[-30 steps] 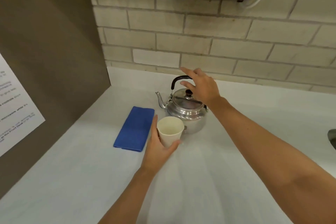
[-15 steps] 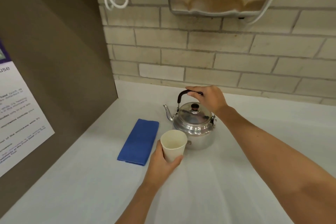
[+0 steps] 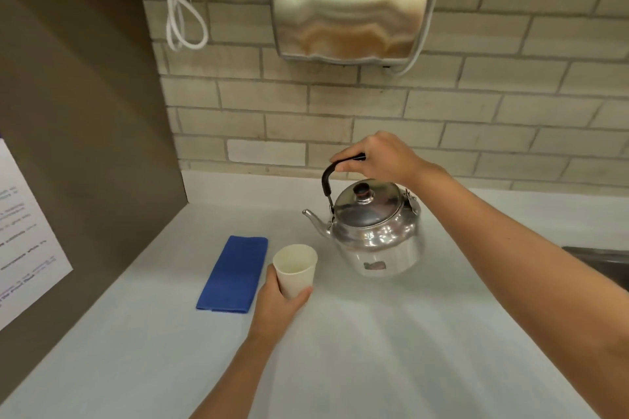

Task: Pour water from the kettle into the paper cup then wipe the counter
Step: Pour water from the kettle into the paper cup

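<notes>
Right hand (image 3: pixel 381 160) is clenching the kettle (image 3: pixel 374 231) handle; left hand (image 3: pixel 279 303) is grasping the paper cup (image 3: pixel 295 269), standing on the worktop (image 3: pixel 374 350) just left-front of the kettle, blue cloth (image 3: pixel 235 274) lying farther left.

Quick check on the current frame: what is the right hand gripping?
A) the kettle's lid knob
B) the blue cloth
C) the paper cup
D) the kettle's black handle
D: the right hand is closed around the black handle above the kettle, while the left hand holds the paper cup and the blue cloth lies untouched on the counter.
</notes>
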### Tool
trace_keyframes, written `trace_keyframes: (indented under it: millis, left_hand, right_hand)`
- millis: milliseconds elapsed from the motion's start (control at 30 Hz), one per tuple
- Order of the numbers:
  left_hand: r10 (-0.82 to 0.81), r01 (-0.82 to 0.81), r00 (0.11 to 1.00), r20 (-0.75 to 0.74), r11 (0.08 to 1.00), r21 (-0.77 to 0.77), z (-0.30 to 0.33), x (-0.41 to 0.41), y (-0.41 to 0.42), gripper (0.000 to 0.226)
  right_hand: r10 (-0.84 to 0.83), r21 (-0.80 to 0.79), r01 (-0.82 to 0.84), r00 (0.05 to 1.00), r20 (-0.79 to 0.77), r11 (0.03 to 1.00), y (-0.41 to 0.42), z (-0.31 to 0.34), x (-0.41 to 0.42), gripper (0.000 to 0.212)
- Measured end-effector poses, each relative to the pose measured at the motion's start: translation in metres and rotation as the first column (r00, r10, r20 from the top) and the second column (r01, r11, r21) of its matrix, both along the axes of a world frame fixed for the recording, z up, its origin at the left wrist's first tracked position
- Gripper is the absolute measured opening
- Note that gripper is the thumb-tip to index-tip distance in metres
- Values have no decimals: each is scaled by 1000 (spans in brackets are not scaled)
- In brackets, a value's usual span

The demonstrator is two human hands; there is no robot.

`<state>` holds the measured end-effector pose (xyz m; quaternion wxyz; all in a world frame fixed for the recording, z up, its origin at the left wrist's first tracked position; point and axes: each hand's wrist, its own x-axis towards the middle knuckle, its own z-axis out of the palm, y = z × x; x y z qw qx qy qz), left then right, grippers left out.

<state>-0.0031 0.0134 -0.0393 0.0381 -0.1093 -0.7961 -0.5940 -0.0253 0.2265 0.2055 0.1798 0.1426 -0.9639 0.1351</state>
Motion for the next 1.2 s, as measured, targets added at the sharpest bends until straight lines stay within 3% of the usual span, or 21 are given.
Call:
trace_keyframes:
  millis: [267,767,1200]
  left_hand:
    - [-12,13,1000,13,1000,-4,-2,-2,1,73]
    - [-16,16,1000,7,1000,0,-1,-1,2,70]
    - [-26,26,1000,-1,1000,-12,2,1,1,72]
  right_hand:
    - [35,130,-55,988,150,990,-18,27,28,21]
    - [97,457,-200,966,240,867,-69,31,36,23]
    - [92,505,-203,968,235,839,-76,29,36,23]
